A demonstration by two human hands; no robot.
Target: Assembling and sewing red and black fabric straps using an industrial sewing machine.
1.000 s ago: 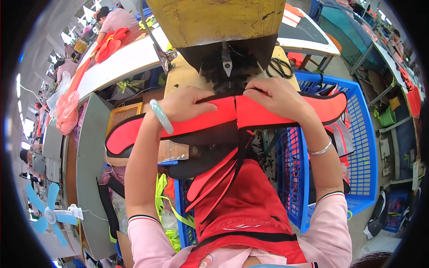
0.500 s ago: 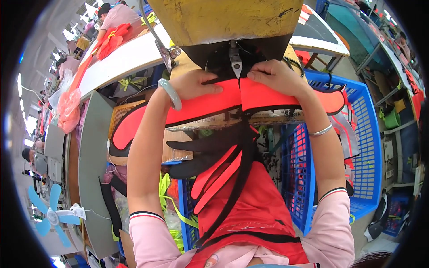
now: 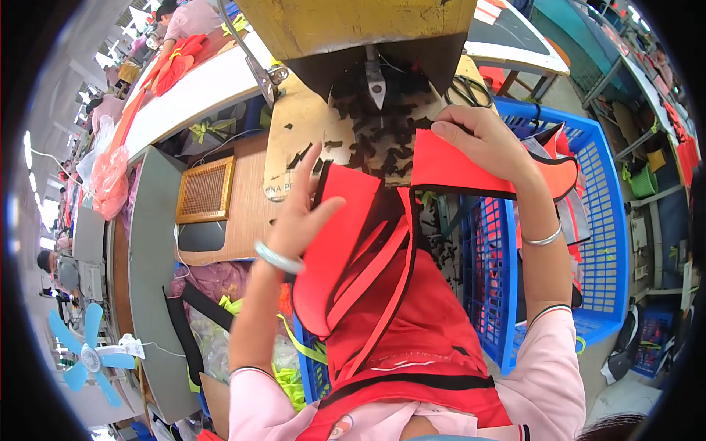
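Right of centre, I see the right hand clamped on a coral-red, black-edged fabric piece. Left of centre, the left hand has thumb and fingers apart over a second coral-red, black-edged piece; contact, I cannot tell. Yellow metal machine housing, upper centre.

The right hand hides part of the red-orange panel.
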